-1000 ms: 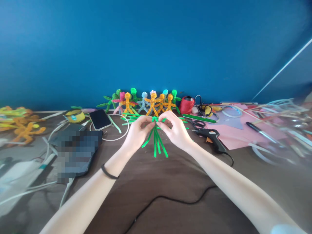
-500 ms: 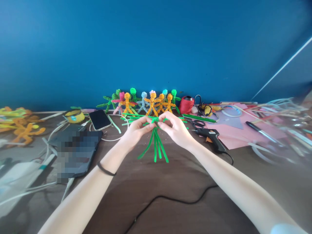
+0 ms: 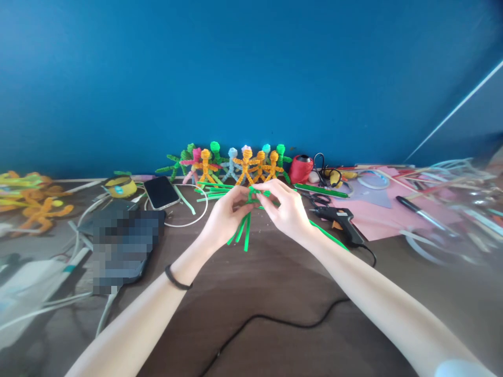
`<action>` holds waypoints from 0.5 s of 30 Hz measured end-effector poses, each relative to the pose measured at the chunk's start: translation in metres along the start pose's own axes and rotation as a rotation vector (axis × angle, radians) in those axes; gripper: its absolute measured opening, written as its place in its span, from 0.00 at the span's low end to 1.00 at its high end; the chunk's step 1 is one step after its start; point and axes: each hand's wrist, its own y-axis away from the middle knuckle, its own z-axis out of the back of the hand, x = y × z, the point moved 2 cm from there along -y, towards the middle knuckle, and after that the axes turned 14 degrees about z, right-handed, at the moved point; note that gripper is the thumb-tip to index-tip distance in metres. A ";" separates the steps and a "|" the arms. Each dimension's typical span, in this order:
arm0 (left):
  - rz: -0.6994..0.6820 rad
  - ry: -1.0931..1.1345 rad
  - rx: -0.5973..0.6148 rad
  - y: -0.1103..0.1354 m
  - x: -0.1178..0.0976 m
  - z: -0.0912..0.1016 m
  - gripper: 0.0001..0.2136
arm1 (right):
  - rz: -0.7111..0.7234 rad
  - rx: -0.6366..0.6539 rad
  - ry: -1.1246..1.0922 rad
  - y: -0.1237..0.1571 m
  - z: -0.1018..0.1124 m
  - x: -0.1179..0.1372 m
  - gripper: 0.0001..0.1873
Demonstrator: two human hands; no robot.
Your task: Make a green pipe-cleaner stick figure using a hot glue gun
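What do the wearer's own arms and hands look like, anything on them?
Left hand and right hand: bare, no gloves or rings visible. Left forearm: bare as far as it shows, with a plain black wristband. Right forearm: bare down to a pale, bluish-white sleeve edge at the frame's bottom. No cables or markings visible on either.

I'd call this a craft corner, whether in a home or a workshop I can't tell. The dark brown wood-look table [image 3: 243, 293] backs onto a plain blue wall [image 3: 251, 68] across the top. Little fuzzy orange, green and pink figures [image 3: 246, 162] stand mid-frame, a bunch of bright green fuzzy stems [image 3: 247, 235] just below. Right of centre lie a black glue gun [image 3: 349, 226] and flat pink paper [image 3: 377, 226].
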 end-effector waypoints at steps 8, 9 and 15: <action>-0.093 -0.428 -0.218 0.005 -0.002 0.004 0.10 | 0.032 0.013 0.036 0.000 -0.001 0.000 0.08; -0.112 -0.466 -0.219 0.006 -0.003 0.004 0.10 | 0.033 0.027 0.036 0.000 -0.001 -0.001 0.09; -0.227 -0.576 -0.234 0.007 -0.003 0.004 0.07 | 0.007 0.091 0.086 0.000 -0.003 -0.001 0.12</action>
